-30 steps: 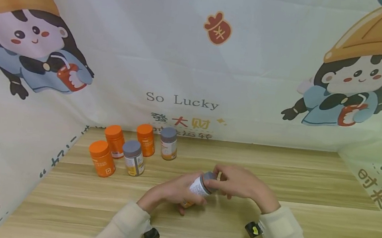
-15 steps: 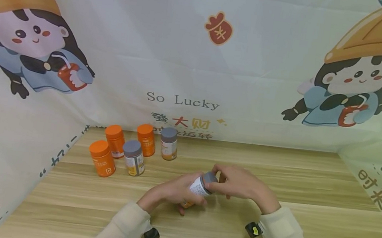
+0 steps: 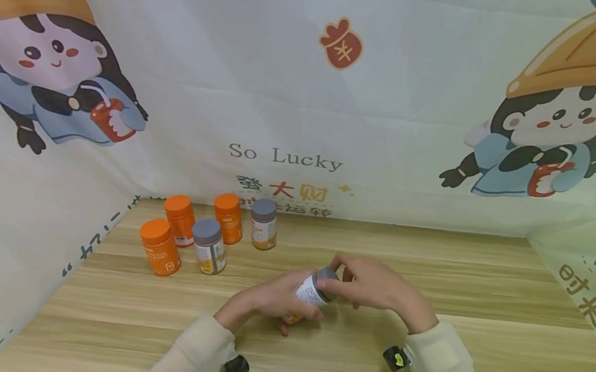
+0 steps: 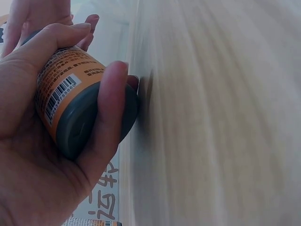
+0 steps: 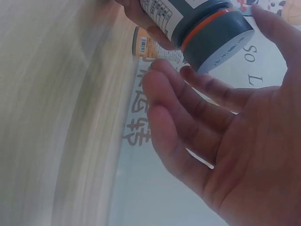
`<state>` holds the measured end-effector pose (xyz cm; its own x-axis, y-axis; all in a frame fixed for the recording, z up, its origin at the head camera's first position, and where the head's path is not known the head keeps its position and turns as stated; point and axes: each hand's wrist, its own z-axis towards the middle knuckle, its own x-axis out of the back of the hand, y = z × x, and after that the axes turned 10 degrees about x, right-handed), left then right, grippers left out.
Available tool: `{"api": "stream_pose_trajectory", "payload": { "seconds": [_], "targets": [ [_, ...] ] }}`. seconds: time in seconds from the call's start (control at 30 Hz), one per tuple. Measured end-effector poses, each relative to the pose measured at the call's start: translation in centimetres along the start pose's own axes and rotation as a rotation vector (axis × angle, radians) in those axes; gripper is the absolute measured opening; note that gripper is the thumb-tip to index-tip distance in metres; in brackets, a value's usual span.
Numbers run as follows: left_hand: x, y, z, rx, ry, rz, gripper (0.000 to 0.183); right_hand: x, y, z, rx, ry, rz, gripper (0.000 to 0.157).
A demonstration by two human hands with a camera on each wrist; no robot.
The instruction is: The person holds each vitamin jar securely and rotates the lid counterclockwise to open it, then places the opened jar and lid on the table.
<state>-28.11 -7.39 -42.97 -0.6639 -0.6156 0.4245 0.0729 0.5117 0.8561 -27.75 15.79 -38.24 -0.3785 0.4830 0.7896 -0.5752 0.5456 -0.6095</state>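
Observation:
My left hand (image 3: 278, 296) grips a tilted supplement bottle (image 3: 308, 295) around its body, low over the table. In the left wrist view the bottle's orange label with a barcode (image 4: 61, 96) shows, and a finger crosses its dark base (image 4: 77, 120). My right hand (image 3: 372, 284) pinches the grey cap (image 5: 221, 42) between thumb and index finger, while its other fingers stay curved beside it. A thin orange ring (image 5: 207, 24) shows just below the cap in the right wrist view.
On the left of the wooden table (image 3: 461, 276) stand several upright bottles: orange ones (image 3: 161, 249) and two with grey caps, one nearer (image 3: 209, 248) and one farther back (image 3: 263, 225). A printed cloth (image 3: 398, 111) hangs behind and at both sides.
My right thumb and fingers have shifted slightly over the cap, and the thumb covers more of it than half a second ago. The left hand and bottle keep their place.

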Motion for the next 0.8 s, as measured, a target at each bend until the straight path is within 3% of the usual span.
{"api": "stream_pose_trajectory", "payload": {
  "seconds": [0.8],
  "targets": [
    [0.0,0.24,-0.15,-0.012,-0.004,0.005,0.049,-0.13,-0.09,0.1,-0.01,0.009,-0.011,0.041]
  ]
}}
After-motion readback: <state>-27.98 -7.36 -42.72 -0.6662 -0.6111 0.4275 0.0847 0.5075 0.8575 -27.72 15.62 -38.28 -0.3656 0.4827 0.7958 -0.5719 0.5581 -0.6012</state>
